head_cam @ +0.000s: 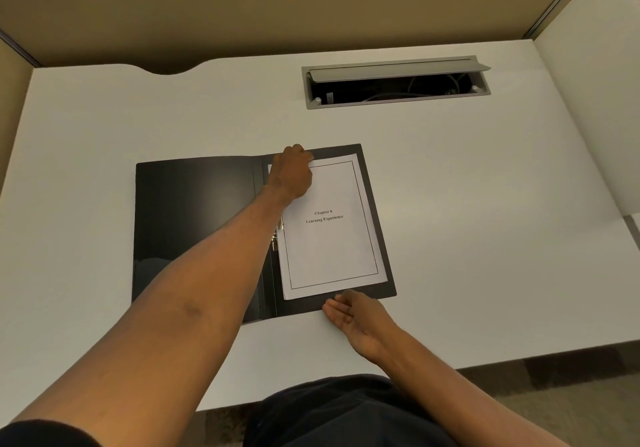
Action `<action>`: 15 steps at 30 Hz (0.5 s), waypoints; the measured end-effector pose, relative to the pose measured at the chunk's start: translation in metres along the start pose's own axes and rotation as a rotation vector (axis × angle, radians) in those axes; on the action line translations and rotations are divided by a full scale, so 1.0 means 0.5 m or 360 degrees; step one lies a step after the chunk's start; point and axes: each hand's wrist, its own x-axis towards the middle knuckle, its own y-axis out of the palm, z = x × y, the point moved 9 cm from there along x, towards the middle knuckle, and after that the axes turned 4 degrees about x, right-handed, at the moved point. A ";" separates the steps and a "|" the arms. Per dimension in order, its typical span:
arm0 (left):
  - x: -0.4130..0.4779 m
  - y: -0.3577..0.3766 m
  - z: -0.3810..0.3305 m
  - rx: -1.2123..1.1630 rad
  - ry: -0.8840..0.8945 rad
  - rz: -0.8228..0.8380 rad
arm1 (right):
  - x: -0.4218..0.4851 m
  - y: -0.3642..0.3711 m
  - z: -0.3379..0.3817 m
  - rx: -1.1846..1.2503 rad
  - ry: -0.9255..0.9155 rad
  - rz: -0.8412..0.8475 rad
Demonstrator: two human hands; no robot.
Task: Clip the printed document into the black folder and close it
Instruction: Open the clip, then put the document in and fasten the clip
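- Head view: the black folder (194, 225) is lying open on the white desk (485, 204), and the printed document (329, 228) is lying on its right half.
- The left hand (292, 173), fingers curled, is pressing the document's top left corner and hiding it.
- The right hand (356, 315), fingers together, is touching the folder's near edge.
- A cable box (394, 83) is standing open behind.

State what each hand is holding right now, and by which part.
The left hand pinches or presses the printed document at its top left corner. The right hand lies open at the black folder's near edge, holding nothing.
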 end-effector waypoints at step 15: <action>-0.048 -0.076 0.170 -0.0655 -0.0508 -0.0391 | 0.093 0.065 0.377 -0.1765 -0.1389 -0.0502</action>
